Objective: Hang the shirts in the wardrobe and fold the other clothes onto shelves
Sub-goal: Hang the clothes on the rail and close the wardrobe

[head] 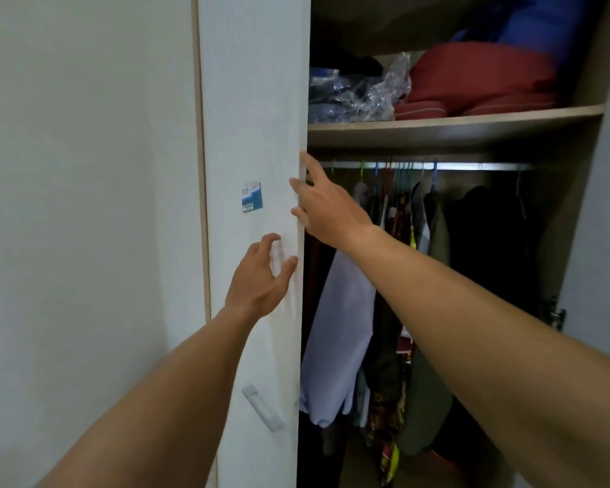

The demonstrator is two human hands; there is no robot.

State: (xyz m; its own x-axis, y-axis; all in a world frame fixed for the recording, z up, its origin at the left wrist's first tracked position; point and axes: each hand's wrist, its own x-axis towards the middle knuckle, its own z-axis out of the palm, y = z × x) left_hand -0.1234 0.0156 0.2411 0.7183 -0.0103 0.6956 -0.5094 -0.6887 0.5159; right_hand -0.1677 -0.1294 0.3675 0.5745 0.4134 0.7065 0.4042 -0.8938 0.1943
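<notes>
Head view: wardrobe door [254, 100] fills 11 o'clock, half open. My right hand [326, 206] has its fingers spread flat on the door's free edge, gripping nothing. My left hand [261, 272], at 7 o'clock from it, is loose and empty near the door face; contact unclear. Handle [263, 408] sits at 6 o'clock of the left hand. Rail [437, 166] with hanging clothes [419, 276] is at 3 o'clock, and the shelf [455, 126] at 1 o'clock. No loose shirt in view. The door looks stiff and light-swinging, so take it by the edge or handle. Shirts will be limp, so hold them at the collar.

door [250, 135] left of hanging clothes [402, 276], shelf [455, 126] above rail [472, 166]
</notes>
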